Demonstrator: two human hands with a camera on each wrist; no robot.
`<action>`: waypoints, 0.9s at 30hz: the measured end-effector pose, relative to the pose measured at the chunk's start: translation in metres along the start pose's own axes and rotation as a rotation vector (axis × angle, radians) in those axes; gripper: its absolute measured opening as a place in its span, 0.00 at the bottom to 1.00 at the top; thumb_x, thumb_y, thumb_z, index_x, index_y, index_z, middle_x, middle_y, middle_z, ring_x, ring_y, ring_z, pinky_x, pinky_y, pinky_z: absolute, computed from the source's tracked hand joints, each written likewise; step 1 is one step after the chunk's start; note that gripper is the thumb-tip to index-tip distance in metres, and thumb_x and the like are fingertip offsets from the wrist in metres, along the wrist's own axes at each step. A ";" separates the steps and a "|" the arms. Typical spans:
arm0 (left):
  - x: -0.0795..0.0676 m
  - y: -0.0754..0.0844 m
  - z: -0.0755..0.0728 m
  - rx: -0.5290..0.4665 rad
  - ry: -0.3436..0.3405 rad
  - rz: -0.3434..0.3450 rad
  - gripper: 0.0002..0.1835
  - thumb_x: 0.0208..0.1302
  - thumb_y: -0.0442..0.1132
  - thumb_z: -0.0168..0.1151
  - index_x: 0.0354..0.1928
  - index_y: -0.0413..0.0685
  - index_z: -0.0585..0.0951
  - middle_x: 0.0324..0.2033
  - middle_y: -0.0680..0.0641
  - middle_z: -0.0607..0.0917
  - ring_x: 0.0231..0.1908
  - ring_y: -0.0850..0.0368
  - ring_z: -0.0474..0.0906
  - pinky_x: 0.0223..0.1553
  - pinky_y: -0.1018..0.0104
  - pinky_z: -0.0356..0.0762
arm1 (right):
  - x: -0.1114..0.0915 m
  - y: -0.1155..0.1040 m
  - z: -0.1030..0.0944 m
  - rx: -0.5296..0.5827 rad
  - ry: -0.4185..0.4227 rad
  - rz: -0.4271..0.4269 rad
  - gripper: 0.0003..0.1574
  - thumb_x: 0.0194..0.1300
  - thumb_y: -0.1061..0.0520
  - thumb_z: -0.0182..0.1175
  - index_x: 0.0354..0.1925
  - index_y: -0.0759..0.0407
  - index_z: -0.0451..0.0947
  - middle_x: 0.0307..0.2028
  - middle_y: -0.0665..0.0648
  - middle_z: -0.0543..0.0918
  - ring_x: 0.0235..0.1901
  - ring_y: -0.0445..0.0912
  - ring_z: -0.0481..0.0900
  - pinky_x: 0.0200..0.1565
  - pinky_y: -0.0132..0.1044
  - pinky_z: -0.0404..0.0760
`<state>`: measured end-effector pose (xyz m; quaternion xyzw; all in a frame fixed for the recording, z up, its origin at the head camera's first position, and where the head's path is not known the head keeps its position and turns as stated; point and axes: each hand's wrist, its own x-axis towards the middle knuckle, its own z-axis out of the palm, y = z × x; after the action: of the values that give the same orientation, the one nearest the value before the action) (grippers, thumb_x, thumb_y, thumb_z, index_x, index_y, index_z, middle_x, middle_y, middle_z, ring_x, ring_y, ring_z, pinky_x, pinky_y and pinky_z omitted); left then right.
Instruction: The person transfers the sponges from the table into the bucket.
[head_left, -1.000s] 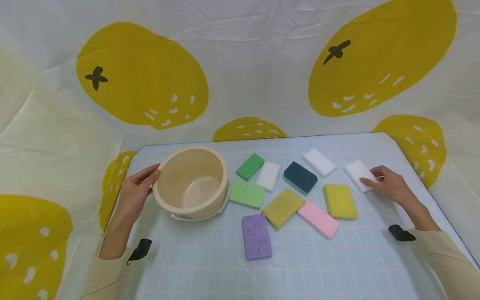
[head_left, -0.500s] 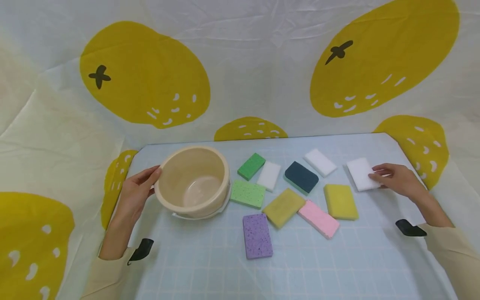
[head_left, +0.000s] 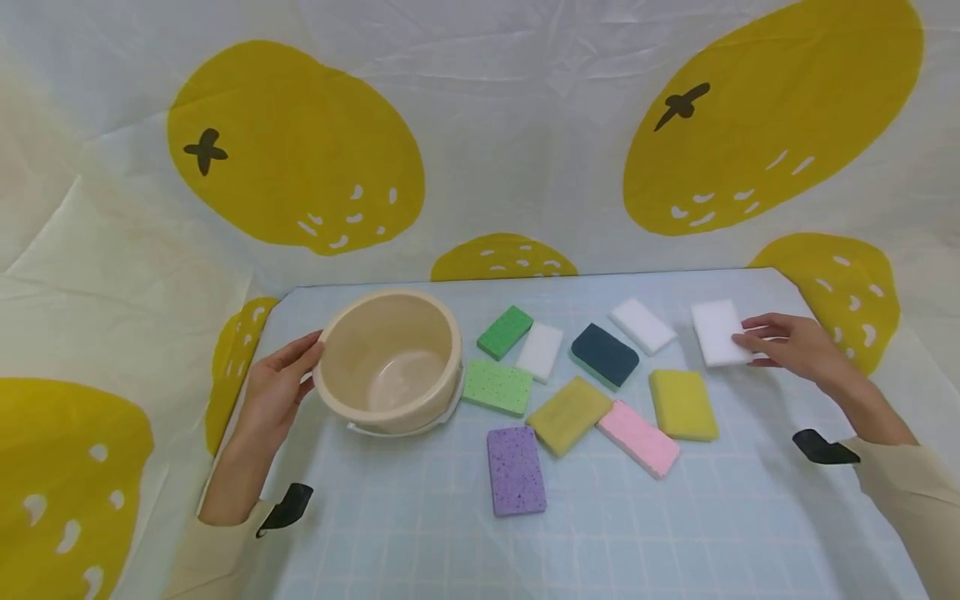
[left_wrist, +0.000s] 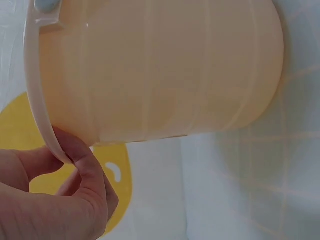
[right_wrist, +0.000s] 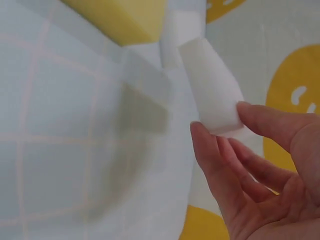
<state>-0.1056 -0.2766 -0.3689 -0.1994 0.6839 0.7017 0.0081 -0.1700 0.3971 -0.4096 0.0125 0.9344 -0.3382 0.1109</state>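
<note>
My left hand (head_left: 276, 387) pinches the rim of a beige bucket (left_wrist: 160, 70) between thumb and fingers, at the bucket's left side. The bucket stands upright on the table, and no sponge shows inside it. On the far right, my right hand (head_left: 795, 350) pinches a white sponge (head_left: 717, 333) by its right edge. In the right wrist view this white sponge (right_wrist: 210, 85) is held above the table, its shadow falling on the cloth. The yellow sponge (head_left: 683, 405) lies nearest to that hand.
Between bucket and right hand lie several sponges: purple (head_left: 517, 472), pink (head_left: 639, 439), dull yellow (head_left: 570, 416), light green (head_left: 497, 387), green (head_left: 505, 332), dark-topped (head_left: 604, 356) and two white, one further back (head_left: 642, 326). A patterned curtain (head_left: 525, 125) hangs behind the table.
My right hand has lifted the white sponge off the table and moved slightly right and away from me. The left hand still holds the bucket rim in place.
</note>
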 end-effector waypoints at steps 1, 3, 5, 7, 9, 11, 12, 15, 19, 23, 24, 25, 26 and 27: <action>-0.001 -0.001 0.000 -0.007 0.001 0.001 0.32 0.59 0.48 0.66 0.63 0.43 0.72 0.55 0.50 0.76 0.49 0.61 0.75 0.44 0.77 0.77 | 0.000 -0.002 -0.001 0.008 -0.008 -0.001 0.45 0.63 0.37 0.58 0.62 0.71 0.63 0.54 0.75 0.71 0.39 0.44 0.79 0.36 0.34 0.84; -0.002 -0.002 0.000 -0.047 -0.007 0.007 0.32 0.58 0.46 0.66 0.63 0.42 0.72 0.55 0.50 0.76 0.49 0.60 0.75 0.45 0.76 0.77 | 0.000 -0.007 -0.001 0.021 -0.017 0.000 0.45 0.63 0.37 0.58 0.62 0.70 0.63 0.55 0.75 0.71 0.39 0.41 0.79 0.37 0.35 0.84; -0.003 -0.003 0.000 -0.072 -0.010 0.017 0.32 0.58 0.45 0.67 0.63 0.41 0.72 0.54 0.50 0.76 0.48 0.60 0.76 0.45 0.75 0.77 | 0.001 -0.012 -0.002 0.031 -0.020 0.000 0.46 0.63 0.37 0.58 0.63 0.70 0.62 0.56 0.74 0.70 0.39 0.40 0.79 0.38 0.35 0.83; -0.004 -0.004 0.000 -0.085 -0.004 0.020 0.31 0.58 0.45 0.67 0.62 0.41 0.73 0.54 0.50 0.77 0.48 0.60 0.77 0.46 0.74 0.77 | 0.001 -0.016 -0.002 0.033 -0.024 -0.004 0.46 0.63 0.37 0.58 0.64 0.70 0.61 0.56 0.74 0.70 0.41 0.41 0.79 0.39 0.35 0.83; -0.004 -0.004 0.001 -0.088 0.006 0.016 0.31 0.57 0.45 0.68 0.61 0.42 0.74 0.54 0.50 0.77 0.48 0.59 0.77 0.46 0.74 0.77 | 0.002 -0.020 -0.002 0.033 -0.025 -0.006 0.47 0.63 0.37 0.58 0.64 0.69 0.61 0.56 0.74 0.70 0.42 0.44 0.79 0.39 0.36 0.83; -0.003 -0.005 0.002 -0.078 0.016 0.013 0.30 0.57 0.45 0.68 0.61 0.44 0.75 0.55 0.49 0.77 0.49 0.59 0.77 0.46 0.74 0.77 | 0.003 -0.024 -0.002 0.033 -0.032 -0.009 0.47 0.63 0.36 0.58 0.64 0.69 0.61 0.56 0.74 0.70 0.43 0.46 0.79 0.40 0.37 0.83; -0.003 -0.005 0.002 -0.076 0.022 0.011 0.30 0.57 0.46 0.68 0.61 0.44 0.75 0.55 0.49 0.77 0.48 0.59 0.77 0.46 0.74 0.77 | 0.003 -0.026 -0.002 0.038 -0.040 -0.015 0.47 0.63 0.37 0.58 0.64 0.69 0.61 0.56 0.74 0.70 0.44 0.48 0.79 0.40 0.38 0.83; -0.003 -0.006 0.003 -0.076 0.032 0.007 0.29 0.57 0.45 0.68 0.60 0.44 0.75 0.55 0.48 0.76 0.48 0.60 0.77 0.46 0.74 0.77 | 0.004 -0.032 -0.002 0.050 -0.054 -0.029 0.46 0.63 0.38 0.58 0.64 0.69 0.61 0.57 0.73 0.70 0.43 0.46 0.79 0.41 0.39 0.83; -0.002 -0.006 0.004 -0.075 0.053 -0.008 0.29 0.57 0.46 0.68 0.60 0.45 0.76 0.56 0.48 0.76 0.49 0.59 0.76 0.45 0.75 0.77 | 0.007 -0.045 -0.001 0.054 -0.058 -0.050 0.46 0.63 0.38 0.59 0.64 0.68 0.61 0.57 0.72 0.70 0.44 0.49 0.80 0.40 0.39 0.83; -0.003 -0.005 0.004 -0.062 0.067 -0.017 0.28 0.57 0.47 0.67 0.60 0.47 0.76 0.58 0.47 0.75 0.50 0.58 0.75 0.45 0.75 0.77 | 0.007 -0.060 0.000 0.044 -0.065 -0.055 0.47 0.63 0.37 0.58 0.65 0.67 0.61 0.58 0.72 0.69 0.50 0.61 0.76 0.41 0.40 0.83; -0.002 -0.005 0.004 -0.060 0.069 -0.016 0.28 0.57 0.47 0.67 0.60 0.47 0.76 0.58 0.47 0.74 0.51 0.58 0.75 0.45 0.75 0.77 | 0.007 -0.064 0.001 0.044 -0.068 -0.057 0.47 0.62 0.36 0.58 0.65 0.67 0.61 0.58 0.72 0.69 0.51 0.62 0.75 0.41 0.40 0.83; -0.002 -0.005 0.004 -0.056 0.069 -0.015 0.28 0.57 0.47 0.67 0.60 0.48 0.76 0.58 0.47 0.74 0.51 0.58 0.75 0.45 0.76 0.77 | 0.007 -0.068 0.001 0.045 -0.069 -0.061 0.47 0.62 0.37 0.58 0.65 0.67 0.61 0.58 0.72 0.69 0.50 0.61 0.76 0.41 0.40 0.83; -0.003 -0.005 0.004 -0.056 0.067 -0.012 0.28 0.58 0.47 0.67 0.60 0.47 0.76 0.58 0.47 0.74 0.51 0.58 0.75 0.45 0.76 0.77 | 0.007 -0.072 0.001 0.049 -0.070 -0.065 0.46 0.62 0.37 0.59 0.65 0.66 0.61 0.58 0.71 0.69 0.50 0.61 0.76 0.42 0.41 0.83; -0.003 -0.005 0.003 -0.058 0.062 -0.008 0.28 0.58 0.47 0.67 0.61 0.47 0.76 0.58 0.47 0.74 0.51 0.58 0.75 0.45 0.76 0.77 | 0.007 -0.075 0.002 0.053 -0.070 -0.071 0.46 0.62 0.37 0.59 0.65 0.66 0.62 0.58 0.71 0.70 0.50 0.60 0.76 0.42 0.41 0.83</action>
<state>-0.1024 -0.2722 -0.3731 -0.2241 0.6623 0.7148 -0.0162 -0.1843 0.3376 -0.3649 -0.0296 0.9206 -0.3666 0.1311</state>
